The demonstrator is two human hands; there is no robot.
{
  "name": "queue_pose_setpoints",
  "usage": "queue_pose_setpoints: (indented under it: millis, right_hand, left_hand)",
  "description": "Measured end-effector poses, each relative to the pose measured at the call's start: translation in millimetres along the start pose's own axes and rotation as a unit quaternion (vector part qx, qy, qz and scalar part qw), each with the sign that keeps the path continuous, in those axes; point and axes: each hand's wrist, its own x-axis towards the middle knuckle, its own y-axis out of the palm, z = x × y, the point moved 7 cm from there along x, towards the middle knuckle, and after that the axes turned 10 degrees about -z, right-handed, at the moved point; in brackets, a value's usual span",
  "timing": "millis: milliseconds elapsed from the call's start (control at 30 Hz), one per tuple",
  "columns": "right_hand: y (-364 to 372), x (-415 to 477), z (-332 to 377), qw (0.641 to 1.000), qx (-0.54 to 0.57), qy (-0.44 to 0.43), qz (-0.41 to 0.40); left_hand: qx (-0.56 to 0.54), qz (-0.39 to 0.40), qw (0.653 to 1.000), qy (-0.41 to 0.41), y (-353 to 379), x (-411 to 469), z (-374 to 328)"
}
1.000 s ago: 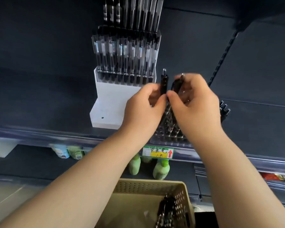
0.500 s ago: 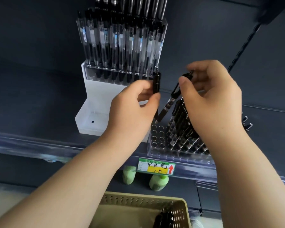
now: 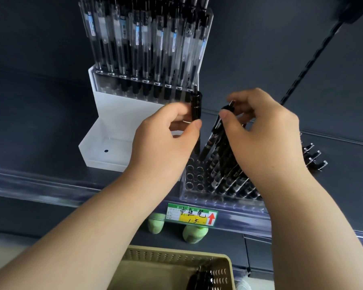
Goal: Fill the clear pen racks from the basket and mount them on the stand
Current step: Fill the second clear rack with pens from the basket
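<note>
My left hand [image 3: 164, 139] pinches an upright black pen [image 3: 196, 105] between thumb and fingers, just left of the clear pen rack [image 3: 197, 193] on the shelf. My right hand [image 3: 262, 132] grips another black pen [image 3: 213, 137], tilted with its tip down at the rack's holes. The rack's right side holds several black pens [image 3: 231, 176]; its left holes are bare. A white stand [image 3: 117, 122] at the back carries a filled clear rack of pens [image 3: 147, 51]. The beige basket [image 3: 172, 258] at the bottom holds more black pens [image 3: 201, 279].
A clear shelf rail [image 3: 50, 185] runs along the front edge, with a green and yellow price tag [image 3: 191, 215]. Green bottles [image 3: 194, 234] stand on the shelf below. A dark slotted upright [image 3: 314, 57] slants at the right. Pen clips [image 3: 314, 155] stick out past my right wrist.
The view has moved closer to the shelf. My hands drew apart, each now with its own pen, and the right hand's pen tilted down toward the rack holes.
</note>
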Motion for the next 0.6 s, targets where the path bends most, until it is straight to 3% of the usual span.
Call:
queue_pose_setpoints:
  millis: [600]
  right_hand:
    - [3.3, -5.5, 8.2, 0.995, -0.076, -0.069, 0.013]
  left_hand:
    - [0.006, 0.009, 1.0, -0.014, -0.8, -3.4, 5.2]
